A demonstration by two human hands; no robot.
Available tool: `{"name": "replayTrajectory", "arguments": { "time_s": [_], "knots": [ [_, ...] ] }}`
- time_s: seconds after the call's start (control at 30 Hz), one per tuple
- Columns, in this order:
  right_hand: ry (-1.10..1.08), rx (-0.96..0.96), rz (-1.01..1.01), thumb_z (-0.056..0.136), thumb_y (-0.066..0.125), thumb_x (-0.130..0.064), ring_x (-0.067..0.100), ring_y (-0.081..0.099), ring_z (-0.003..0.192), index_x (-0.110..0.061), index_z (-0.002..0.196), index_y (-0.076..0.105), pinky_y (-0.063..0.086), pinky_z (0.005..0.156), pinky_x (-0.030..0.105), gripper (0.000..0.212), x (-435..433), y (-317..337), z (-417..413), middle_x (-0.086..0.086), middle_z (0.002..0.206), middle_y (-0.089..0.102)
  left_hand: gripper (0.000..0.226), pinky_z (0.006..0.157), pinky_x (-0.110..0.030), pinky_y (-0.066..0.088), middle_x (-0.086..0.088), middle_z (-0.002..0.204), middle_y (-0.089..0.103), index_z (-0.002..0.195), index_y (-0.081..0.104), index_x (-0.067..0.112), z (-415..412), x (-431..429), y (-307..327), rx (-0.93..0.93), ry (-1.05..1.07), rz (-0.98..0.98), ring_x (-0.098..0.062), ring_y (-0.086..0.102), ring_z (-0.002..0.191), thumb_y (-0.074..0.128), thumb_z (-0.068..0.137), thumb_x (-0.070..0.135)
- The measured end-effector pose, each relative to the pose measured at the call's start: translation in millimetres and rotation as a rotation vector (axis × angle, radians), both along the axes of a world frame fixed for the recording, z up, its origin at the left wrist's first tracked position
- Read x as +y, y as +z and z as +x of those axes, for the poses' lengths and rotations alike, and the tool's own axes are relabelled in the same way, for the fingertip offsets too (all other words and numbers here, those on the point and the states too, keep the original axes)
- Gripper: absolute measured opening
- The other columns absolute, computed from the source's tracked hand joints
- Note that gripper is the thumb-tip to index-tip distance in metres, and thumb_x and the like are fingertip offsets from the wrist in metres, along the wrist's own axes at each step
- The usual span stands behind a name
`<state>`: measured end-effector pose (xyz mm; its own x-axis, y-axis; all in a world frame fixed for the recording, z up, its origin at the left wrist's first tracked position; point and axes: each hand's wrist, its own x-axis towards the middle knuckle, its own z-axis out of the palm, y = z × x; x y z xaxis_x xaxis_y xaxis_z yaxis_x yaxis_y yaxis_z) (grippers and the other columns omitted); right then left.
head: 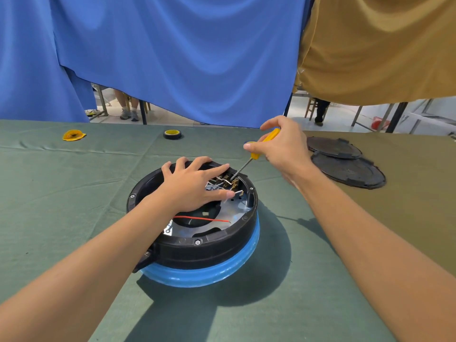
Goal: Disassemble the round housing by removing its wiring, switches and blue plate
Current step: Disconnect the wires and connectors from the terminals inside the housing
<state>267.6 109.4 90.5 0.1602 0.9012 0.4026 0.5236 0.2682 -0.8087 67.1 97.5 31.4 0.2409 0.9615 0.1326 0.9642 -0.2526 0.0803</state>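
While the round housing (197,245) stands open side up on the green cloth (61,193), directly under the left hand (195,186), a blue band shows below its black wall; I take this band for the blue plate (204,272), but I cannot be sure. The left fingers are spread wide and nearly straight; they press on the far rim and hold nothing; the forefinger reaches to just beside the switches (228,180), and the thumb lies near the white wires (214,185); a red wire (202,219) lies loose across the middle opening, on the wrist side of these fingers. The right hand (283,146) is closed round the yellow handle of a screwdriver (265,143); the thin shaft goes down from these fingers to the switches, with its tip among the brass terminals, just past the left forefinger tip.

In my judgement the step in hand is to loosen a screw at a switch, so the task is in its early part; wiring, switches and plate all look in place. The next move calls for a steady turn with the tip well seated, while the left hand stops the housing from turning; a slip could bend a terminal. Just beyond the right fingers lie two black covers (345,166); well beyond the left fingers lie a tape roll (172,134) and a yellow piece (73,135).
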Motion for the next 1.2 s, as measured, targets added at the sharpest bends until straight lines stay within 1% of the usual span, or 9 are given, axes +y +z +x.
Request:
{"name": "replayTrajectory", "arguments": {
  "time_s": [0.13, 0.2, 0.3, 0.43, 0.73, 0.93, 1.0, 1.07, 1.2],
  "knots": [
    [-0.067, 0.317, -0.01, 0.079, 0.078, -0.028, 0.028, 0.068, 0.083, -0.016, 0.073, 0.061, 0.055, 0.077, 0.051, 0.022, 6, -23, -18, 0.007, 0.073, 0.068, 0.093, 0.112, -0.06, 0.01, 0.012, 0.158, 0.017, 0.141, 0.011, 0.066, 0, -2, 1, 0.001, -0.002, -0.008, -0.035, 0.016, 0.142, 0.006, 0.053, 0.096],
    [-0.128, 0.195, 0.023, 0.092, 0.059, -0.04, 0.028, 0.064, 0.083, -0.014, 0.08, 0.054, 0.052, 0.079, 0.05, 0.029, 5, -33, -22, 0.004, 0.071, 0.066, 0.093, 0.113, -0.06, 0.009, 0.012, 0.158, 0.017, 0.141, 0.011, 0.066, 1, -3, 1, -0.005, -0.001, -0.013, -0.035, 0.015, 0.143, 0.006, 0.053, 0.095],
    [-0.174, 0.003, 0.164, 0.1, 0.041, -0.043, 0.021, 0.058, 0.069, -0.016, 0.086, 0.043, 0.049, 0.066, 0.043, 0.031, 3, -39, -18, 0.001, 0.068, 0.056, 0.092, 0.113, -0.06, 0.008, 0.013, 0.158, 0.016, 0.141, 0.011, 0.065, 0, -4, 2, -0.006, -0.01, -0.016, -0.035, 0.014, 0.143, 0.007, 0.055, 0.094],
    [-0.316, 0.067, 0.295, 0.101, 0.042, -0.03, 0.005, 0.046, 0.056, -0.013, 0.085, 0.041, 0.033, 0.046, 0.018, 0.024, 9, -27, -2, -0.008, 0.063, 0.045, 0.089, 0.113, -0.06, 0.007, 0.012, 0.158, 0.016, 0.141, 0.01, 0.065, -1, -3, 2, -0.008, -0.018, -0.026, -0.035, 0.014, 0.143, 0.01, 0.058, 0.094],
    [-0.394, 0.158, 0.104, 0.101, 0.039, -0.023, 0.005, 0.039, 0.065, -0.01, 0.088, 0.043, 0.029, 0.049, 0.021, 0.019, 15, -41, 9, -0.004, 0.073, 0.044, 0.089, 0.113, -0.06, 0.006, 0.012, 0.159, 0.014, 0.142, 0.009, 0.065, 0, -2, 3, 0.005, -0.016, -0.041, -0.035, 0.012, 0.144, 0.01, 0.058, 0.093],
    [-0.32, 0.017, 0.359, 0.102, 0.042, -0.022, 0.005, 0.051, 0.056, -0.011, 0.087, 0.041, 0.036, 0.044, 0.012, 0.019, 6, -39, 0, -0.008, 0.064, 0.043, 0.088, 0.114, -0.061, 0.006, 0.012, 0.159, 0.014, 0.142, 0.01, 0.064, 0, -2, 3, 0.01, -0.017, -0.038, -0.035, 0.012, 0.144, 0.012, 0.059, 0.092],
    [-0.264, -0.073, 0.461, 0.102, 0.044, -0.019, -0.003, 0.054, 0.054, -0.01, 0.087, 0.041, 0.036, 0.041, 0.017, 0.018, 4, -34, -2, -0.014, 0.059, 0.041, 0.089, 0.113, -0.06, 0.006, 0.012, 0.159, 0.015, 0.142, 0.01, 0.064, 0, -3, 3, 0.01, -0.017, -0.037, -0.035, 0.012, 0.144, 0.011, 0.058, 0.093],
    [-0.229, -0.143, 0.522, 0.101, 0.045, -0.017, 0.003, 0.052, 0.045, -0.01, 0.086, 0.042, 0.036, 0.039, 0.023, 0.017, 2, -30, -3, -0.015, 0.054, 0.039, 0.089, 0.113, -0.06, 0.006, 0.012, 0.159, 0.015, 0.142, 0.01, 0.064, 0, -3, 4, 0.008, -0.017, -0.036, -0.035, 0.012, 0.144, 0.011, 0.058, 0.093],
    [-0.208, -0.151, 0.465, 0.099, 0.046, -0.014, -0.001, 0.052, 0.054, -0.011, 0.083, 0.04, 0.032, 0.045, 0.011, 0.018, 10, -24, -1, -0.013, 0.053, 0.039, 0.09, 0.113, -0.06, 0.007, 0.011, 0.159, 0.015, 0.143, 0.01, 0.064, 0, -3, 4, 0.015, -0.016, -0.034, -0.035, 0.012, 0.144, 0.012, 0.058, 0.093]
  ]
}}
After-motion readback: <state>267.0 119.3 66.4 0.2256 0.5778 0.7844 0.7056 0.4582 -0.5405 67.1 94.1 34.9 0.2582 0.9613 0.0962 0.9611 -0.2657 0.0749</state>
